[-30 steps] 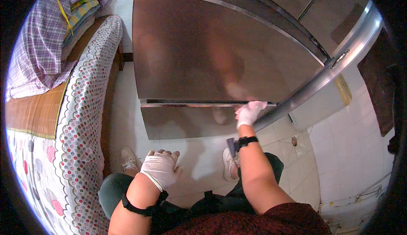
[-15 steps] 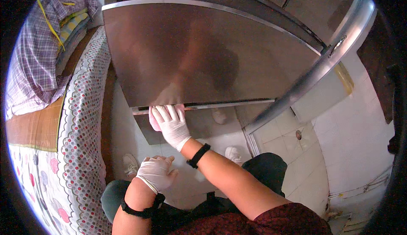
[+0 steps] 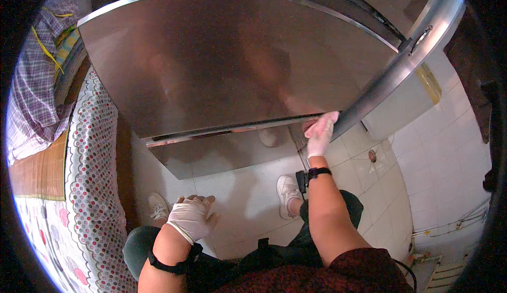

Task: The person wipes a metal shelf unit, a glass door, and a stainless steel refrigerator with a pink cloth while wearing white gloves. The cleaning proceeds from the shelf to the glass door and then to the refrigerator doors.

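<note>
A pink cloth point(image 3: 321, 125) is under my gloved right hand point(image 3: 320, 137), closed over it. It is pressed against the right end of the metal strip along the lower edge of a large, glossy brown refrigerator door point(image 3: 211, 66), close to the silver side edge. My left hand point(image 3: 191, 218), also in a white glove, hovers above my left knee. Its fingers are loosely bent with the thumb apart, and nothing shows in it.
At the left, a bed point(image 3: 92, 171) with a dotted, scalloped cover holds a folded plaid cloth point(image 3: 39, 87). My white shoes point(image 3: 288, 190) stand on the tiled floor point(image 3: 232, 187). A floor drain point(image 3: 372, 155) lies at the right near the white tiled wall point(image 3: 422, 150).
My right hand has slid the pink cloth rightward along the metal strip, from its left part to its right end. My left hand has barely moved. The view has shifted slightly.
</note>
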`<state>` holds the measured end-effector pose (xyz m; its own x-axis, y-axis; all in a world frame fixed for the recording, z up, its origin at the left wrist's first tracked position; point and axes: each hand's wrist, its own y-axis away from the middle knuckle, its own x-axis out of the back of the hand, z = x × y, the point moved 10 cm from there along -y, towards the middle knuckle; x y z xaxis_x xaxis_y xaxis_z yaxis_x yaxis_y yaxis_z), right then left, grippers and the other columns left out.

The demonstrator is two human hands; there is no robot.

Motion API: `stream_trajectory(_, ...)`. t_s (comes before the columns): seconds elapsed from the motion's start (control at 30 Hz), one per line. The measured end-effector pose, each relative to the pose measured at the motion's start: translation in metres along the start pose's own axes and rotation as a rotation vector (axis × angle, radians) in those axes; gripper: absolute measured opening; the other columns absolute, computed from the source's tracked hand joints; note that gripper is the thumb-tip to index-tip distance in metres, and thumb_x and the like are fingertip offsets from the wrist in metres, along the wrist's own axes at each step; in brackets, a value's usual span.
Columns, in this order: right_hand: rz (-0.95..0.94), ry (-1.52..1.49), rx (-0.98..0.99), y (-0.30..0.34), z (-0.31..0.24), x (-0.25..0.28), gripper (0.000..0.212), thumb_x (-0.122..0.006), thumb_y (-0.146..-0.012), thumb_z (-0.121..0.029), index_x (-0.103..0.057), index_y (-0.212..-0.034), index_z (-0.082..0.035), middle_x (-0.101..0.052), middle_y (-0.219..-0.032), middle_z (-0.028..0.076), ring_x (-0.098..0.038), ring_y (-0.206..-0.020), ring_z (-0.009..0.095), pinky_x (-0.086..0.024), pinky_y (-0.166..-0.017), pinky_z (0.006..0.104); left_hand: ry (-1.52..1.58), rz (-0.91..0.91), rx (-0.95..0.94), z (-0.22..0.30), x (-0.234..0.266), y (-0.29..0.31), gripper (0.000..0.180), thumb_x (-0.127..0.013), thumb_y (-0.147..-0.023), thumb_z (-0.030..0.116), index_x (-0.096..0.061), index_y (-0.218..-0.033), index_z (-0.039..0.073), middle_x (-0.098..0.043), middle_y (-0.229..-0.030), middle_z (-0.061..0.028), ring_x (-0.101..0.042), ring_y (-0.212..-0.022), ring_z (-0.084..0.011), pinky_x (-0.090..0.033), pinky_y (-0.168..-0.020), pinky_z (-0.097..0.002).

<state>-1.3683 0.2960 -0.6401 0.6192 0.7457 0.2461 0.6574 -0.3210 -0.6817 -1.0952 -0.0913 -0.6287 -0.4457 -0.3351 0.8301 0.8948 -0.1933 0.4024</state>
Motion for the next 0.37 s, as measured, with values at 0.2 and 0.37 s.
stream_trajectory(0.2, -0.038, -0.540, -0.953, 0.002, 0.156, -0.034, 0.009, -0.047, -0.100, -0.010, -0.053, -0.096, -0.004, -0.058, -0.061, 0.015, -0.046, -0.035, 0.025, -0.039, -0.035, 0.0350, -0.015, -0.022, 0.052, -0.010, -0.005, 0.001, 0.059, -0.057, -0.098, 0.046, -0.055, -0.145, 0.009, -0.064, -0.135, -0.0214, -0.060, -0.126, -0.0403, -0.040, -0.113, -0.0552)
stream_trajectory(0.37, -0.219, -0.453, -1.145, 0.058, 0.159, -0.082, 0.084, -0.057, -0.082, -0.030, -0.026, -0.159, -0.021, -0.065, -0.124, 0.033, -0.070, -0.106, 0.037, -0.048, -0.101, 0.0635, -0.014, 0.063, 0.023, -0.012, 0.000, 0.010, 0.054, -0.059, -0.095, 0.039, -0.058, -0.138, 0.006, -0.069, -0.123, -0.0208, -0.061, -0.124, -0.0369, -0.041, -0.109, -0.0550)
